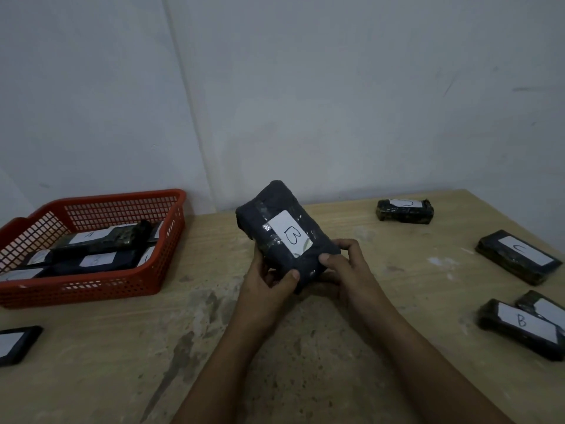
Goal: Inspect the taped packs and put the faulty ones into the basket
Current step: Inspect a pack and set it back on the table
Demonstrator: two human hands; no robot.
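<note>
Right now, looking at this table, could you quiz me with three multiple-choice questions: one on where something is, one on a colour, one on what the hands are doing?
1. Where does the basket stand?
A. at the table's left
B. at the table's right
C. on the floor

2. What colour is the basket?
A. blue
B. red
C. white

3. What is happening to the pack marked B at the middle?
A. it lies untouched on the table
B. it sits in the basket
C. both hands hold it up

Answers:
1. A: it sits left of the hands, on the table.
2. B: its mesh walls are red.
3. C: the left hand and the right hand grip its near end, clear of the table.
</note>
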